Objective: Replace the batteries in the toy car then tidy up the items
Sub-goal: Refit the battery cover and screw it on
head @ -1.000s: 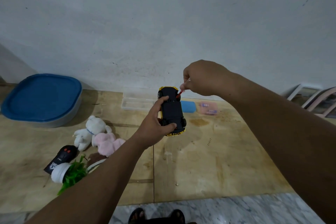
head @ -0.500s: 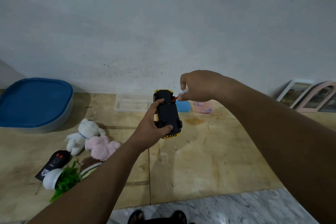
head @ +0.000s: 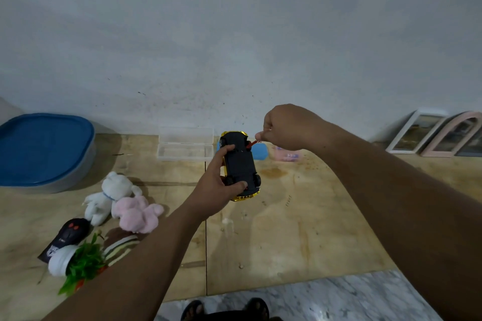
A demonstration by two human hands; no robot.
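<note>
Left hand (head: 217,187) clamps the toy car (head: 240,164) from its left side: thumb pressed on the near end by the rear wheels, fingers wrapped over the left flank up to the mid-body. Car is held in the air above the wooden board (head: 300,229), underside up, so the flat black chassis faces the camera; the gold body shows only as a rim at the far end and along the near edge. Long axis runs near-to-far, tilted slightly so the far end leans left; which end is the nose cannot be told.

Right hand (head: 287,129) is closed in a pinch, thumb and forefinger together on a thin red tool (head: 252,143). The tool's tip touches the chassis at the far right corner. The grip end of the tool is hidden inside the fist.

Just behind the car, on the board by the wall: an open clear plastic case (head: 185,144) to the left, a blue pad (head: 260,151) directly behind, a pink item (head: 287,155), blurred, to the right. Far left: blue-lidded tub (head: 44,148). Near left: white plush (head: 109,197) touching pink plush (head: 137,214), black remote (head: 69,236), white pot with green plant (head: 75,264). Far right: picture frames (head: 438,138) leaning on the wall.
</note>
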